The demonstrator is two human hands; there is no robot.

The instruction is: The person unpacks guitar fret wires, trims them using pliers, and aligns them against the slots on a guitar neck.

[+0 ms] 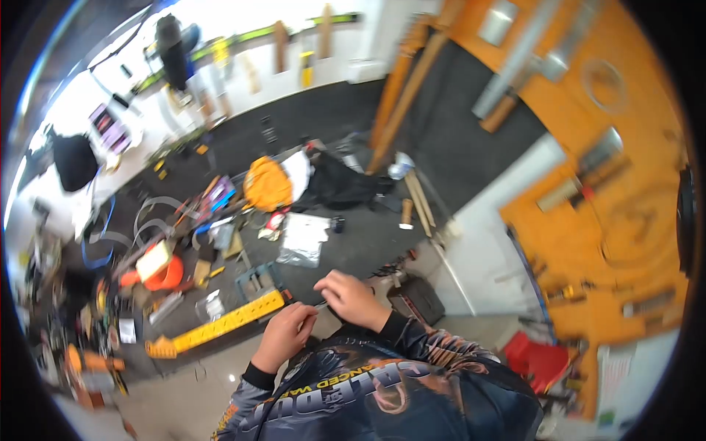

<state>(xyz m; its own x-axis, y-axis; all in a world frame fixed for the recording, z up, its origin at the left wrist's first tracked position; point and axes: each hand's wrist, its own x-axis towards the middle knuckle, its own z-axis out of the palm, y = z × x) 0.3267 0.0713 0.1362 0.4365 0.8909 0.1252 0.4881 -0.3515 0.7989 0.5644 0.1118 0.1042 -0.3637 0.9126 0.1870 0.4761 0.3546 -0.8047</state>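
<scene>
— Where is the yellow bar (pixel 226 319)?
— On the bench (pixel 368 246), its end just beside the left hand (pixel 288 332).
— And the grip?
— Left hand and right hand (pixel 353 300) are half curled; whether holding something, I cannot tell.

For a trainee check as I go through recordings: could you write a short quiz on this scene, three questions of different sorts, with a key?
1. Which hand is nearer the yellow bar?
2. True or false: the orange bundle lies farther from the hands than the yellow bar does.
3. What colour is the tool board at the right of the picture?
A) green
B) orange
C) blue

Key:
1. The left hand.
2. True.
3. B.
</scene>
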